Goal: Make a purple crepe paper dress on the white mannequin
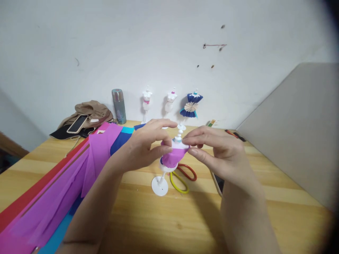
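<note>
A small white dress-form mannequin [159, 186] is in front of me on its round base, leaning a little. Purple crepe paper [174, 157] wraps its chest, and a bit of dark blue shows at its waist. My left hand [147, 143] pinches the paper at the left shoulder between thumb and fingers. At the opposite upper edge, my right hand [217, 144] has thumb and fingertips closed on the paper. Behind the mannequin lie two loop handles, one yellow [178, 185] and one red [190, 173], apparently of scissors; their blades are hidden.
Purple, red and blue paper sheets [99, 155] cover the table's left side. Along the wall stand a flask [119, 106], two bare mannequins [146, 100] and one in a blue pleated dress [191, 106]. A phone [77, 124] rests on a cap and brown cloth [92, 111]. Another phone [218, 183] is partly behind my right wrist.
</note>
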Demonstrator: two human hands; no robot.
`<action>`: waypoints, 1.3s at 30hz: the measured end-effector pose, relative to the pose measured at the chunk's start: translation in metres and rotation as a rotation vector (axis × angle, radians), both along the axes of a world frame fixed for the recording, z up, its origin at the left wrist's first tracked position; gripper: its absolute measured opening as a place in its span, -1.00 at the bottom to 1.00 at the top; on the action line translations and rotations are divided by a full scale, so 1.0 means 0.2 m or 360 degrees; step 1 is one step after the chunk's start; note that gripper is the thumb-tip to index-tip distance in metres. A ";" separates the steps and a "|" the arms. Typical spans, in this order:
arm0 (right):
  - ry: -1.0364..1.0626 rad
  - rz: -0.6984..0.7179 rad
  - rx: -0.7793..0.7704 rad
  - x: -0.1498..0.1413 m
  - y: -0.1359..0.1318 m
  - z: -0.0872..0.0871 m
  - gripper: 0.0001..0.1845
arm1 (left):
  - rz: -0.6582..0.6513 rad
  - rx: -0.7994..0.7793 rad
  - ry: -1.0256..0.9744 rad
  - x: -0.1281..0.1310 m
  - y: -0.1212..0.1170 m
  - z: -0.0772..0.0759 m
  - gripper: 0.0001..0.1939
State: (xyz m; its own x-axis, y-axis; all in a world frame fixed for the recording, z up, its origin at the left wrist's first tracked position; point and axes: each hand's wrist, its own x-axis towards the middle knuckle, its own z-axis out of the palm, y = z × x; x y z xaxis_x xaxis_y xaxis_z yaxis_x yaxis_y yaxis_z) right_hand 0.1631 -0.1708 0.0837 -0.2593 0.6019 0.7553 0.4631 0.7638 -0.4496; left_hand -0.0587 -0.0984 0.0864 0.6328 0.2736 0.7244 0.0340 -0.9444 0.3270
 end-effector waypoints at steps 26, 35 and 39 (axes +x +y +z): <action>-0.0067 0.0031 -0.0104 0.01 0.00 -0.01 -0.91 | -0.0128 -0.0204 0.0035 0.00 -0.01 0.01 -0.82; -0.0148 0.0053 -0.0095 0.02 0.00 0.00 -0.97 | -0.0114 -0.0270 0.0054 -0.01 -0.01 0.02 -0.84; -0.0178 0.0060 -0.0074 0.03 0.00 0.00 -0.95 | -0.0128 -0.0286 0.0089 -0.01 -0.01 0.02 -0.84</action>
State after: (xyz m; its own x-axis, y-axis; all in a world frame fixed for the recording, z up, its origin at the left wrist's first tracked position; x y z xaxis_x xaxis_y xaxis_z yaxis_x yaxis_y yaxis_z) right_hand 0.1688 -0.1711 0.0845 -0.3632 0.6239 0.6919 0.4836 0.7610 -0.4323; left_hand -0.0604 -0.1006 0.0906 0.6958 0.3425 0.6313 -0.0162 -0.8713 0.4905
